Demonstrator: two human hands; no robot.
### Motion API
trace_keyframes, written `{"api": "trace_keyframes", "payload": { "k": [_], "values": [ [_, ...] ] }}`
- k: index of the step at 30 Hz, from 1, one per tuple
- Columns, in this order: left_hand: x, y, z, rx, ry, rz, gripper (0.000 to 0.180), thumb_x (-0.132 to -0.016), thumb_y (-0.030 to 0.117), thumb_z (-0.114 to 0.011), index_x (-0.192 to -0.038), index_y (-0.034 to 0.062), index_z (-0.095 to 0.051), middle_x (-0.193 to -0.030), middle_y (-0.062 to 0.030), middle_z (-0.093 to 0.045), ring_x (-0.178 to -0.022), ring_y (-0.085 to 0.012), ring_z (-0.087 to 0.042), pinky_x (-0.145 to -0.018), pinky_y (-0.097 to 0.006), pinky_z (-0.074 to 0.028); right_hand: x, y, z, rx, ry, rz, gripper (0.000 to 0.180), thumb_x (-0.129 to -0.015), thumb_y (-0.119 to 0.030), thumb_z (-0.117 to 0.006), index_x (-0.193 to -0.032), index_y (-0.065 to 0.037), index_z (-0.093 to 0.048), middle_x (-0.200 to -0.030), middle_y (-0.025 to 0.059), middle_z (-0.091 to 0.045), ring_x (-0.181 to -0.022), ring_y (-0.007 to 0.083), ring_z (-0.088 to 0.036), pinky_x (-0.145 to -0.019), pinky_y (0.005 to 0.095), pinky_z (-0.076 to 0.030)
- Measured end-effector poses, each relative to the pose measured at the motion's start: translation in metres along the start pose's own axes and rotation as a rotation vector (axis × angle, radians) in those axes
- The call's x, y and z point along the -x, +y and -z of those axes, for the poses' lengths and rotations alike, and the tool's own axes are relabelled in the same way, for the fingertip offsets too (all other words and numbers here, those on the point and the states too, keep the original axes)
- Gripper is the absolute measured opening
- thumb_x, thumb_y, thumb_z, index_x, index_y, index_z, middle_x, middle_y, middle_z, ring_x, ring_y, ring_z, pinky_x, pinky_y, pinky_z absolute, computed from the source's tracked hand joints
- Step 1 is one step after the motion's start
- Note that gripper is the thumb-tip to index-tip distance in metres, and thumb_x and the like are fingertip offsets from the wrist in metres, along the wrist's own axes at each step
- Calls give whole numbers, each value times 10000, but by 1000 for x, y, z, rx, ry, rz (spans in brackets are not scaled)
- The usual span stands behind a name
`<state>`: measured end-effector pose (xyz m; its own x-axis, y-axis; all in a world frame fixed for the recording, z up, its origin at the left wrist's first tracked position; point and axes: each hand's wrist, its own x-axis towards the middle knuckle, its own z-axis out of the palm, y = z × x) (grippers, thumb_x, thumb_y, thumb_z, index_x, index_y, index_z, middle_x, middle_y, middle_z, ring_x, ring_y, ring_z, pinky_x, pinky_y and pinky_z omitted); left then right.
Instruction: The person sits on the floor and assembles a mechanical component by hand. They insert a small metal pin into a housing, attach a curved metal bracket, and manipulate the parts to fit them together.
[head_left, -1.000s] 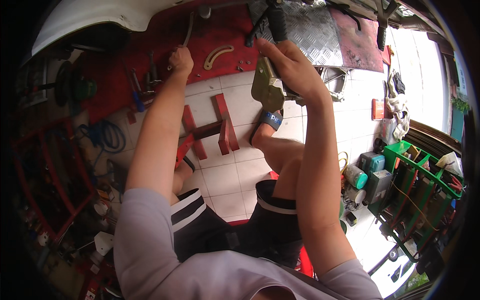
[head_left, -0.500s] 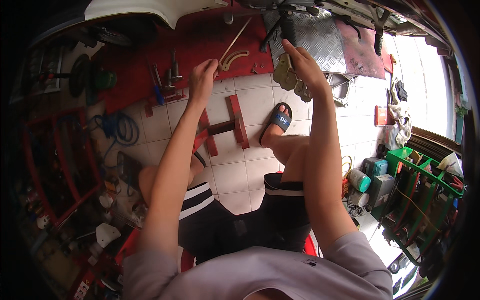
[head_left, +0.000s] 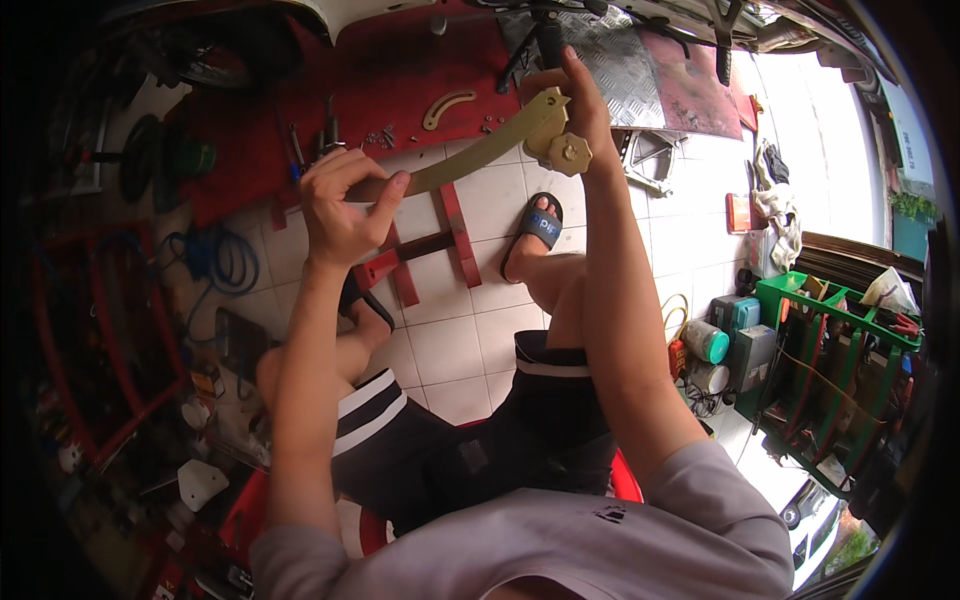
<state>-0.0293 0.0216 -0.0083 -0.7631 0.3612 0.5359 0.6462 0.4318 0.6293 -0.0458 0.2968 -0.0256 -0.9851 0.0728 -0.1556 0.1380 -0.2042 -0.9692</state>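
A long curved olive-tan metal bar (head_left: pixel 480 155) stretches between both hands, above the tiled floor. My left hand (head_left: pixel 340 205) grips its lower left end. My right hand (head_left: pixel 575 105) holds its upper right end, where a lobed knob-like piece (head_left: pixel 568 153) of the same colour sits under my fingers. Below the bar lies a red H-shaped metal frame (head_left: pixel 430 245) on the white tiles. My feet in dark sandals (head_left: pixel 533 228) rest beside it. I sit on a red stool (head_left: pixel 625 480).
A red mat (head_left: pixel 390 70) at the top holds a short curved tan piece (head_left: pixel 447 105), screws and tools. Chequered metal plates (head_left: pixel 620 65) lie behind it. A green rack (head_left: pixel 830 350) with canisters stands at the right. A blue hose coil (head_left: pixel 230 260) and red frames crowd the left.
Both hands have come lower and apart, and the curved bar now lies stretched out between them, with the knob piece showing at the right end.
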Motion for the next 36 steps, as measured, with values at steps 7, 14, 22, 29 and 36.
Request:
{"api": "trace_keyframes", "payload": {
  "k": [7, 14, 22, 29, 36],
  "values": [
    [0, -3, 14, -73, -41, -62, 262, -678, 178, -720, -560, 45, -527, -510, -60, -477, -490, -228, -459, -503, -316, -347, -8, 29, 5, 340, -39, 354, 323, -945, -235, -467, -1150, 3, -543, -838, 122, -640, -744, 208, -578, -731, 301, -453],
    [-3, -9, 18, -77, -96, -60, 268, -680, 174, -716, -566, 42, -513, -526, -72, -479, -494, -251, -466, -509, -326, -358, -12, 31, 12, 464, -118, 263, 385, -890, -40, -518, -1272, -48, -463, -890, 113, -643, -767, 241, -571, -724, 337, -460],
    [-8, -10, 13, -41, -169, -18, 290, -694, 167, -691, -552, 22, -485, -514, -82, -463, -492, -257, -462, -511, -325, -352, -6, 5, -1, 196, -174, 120, 458, -948, -415, -381, -787, -25, -559, -642, 17, -512, -564, 112, -443, -534, 253, -346],
    [-10, -15, 11, 29, -213, 12, 292, -711, 163, -674, -556, 4, -484, -512, -86, -452, -485, -252, -455, -496, -323, -336, -3, 0, 1, 127, -209, 61, 611, -955, -391, -361, -723, 97, -644, -561, 77, -547, -562, 140, -490, -598, 266, -398],
    [-11, -17, 13, 4, -241, 35, 284, -715, 155, -669, -551, 8, -489, -504, -78, -445, -466, -221, -450, -475, -311, -319, 9, -5, -16, 287, 58, 112, 519, -889, -436, -545, -728, 50, -629, -632, 58, -542, -590, 121, -491, -584, 255, -396]
  ]
}}
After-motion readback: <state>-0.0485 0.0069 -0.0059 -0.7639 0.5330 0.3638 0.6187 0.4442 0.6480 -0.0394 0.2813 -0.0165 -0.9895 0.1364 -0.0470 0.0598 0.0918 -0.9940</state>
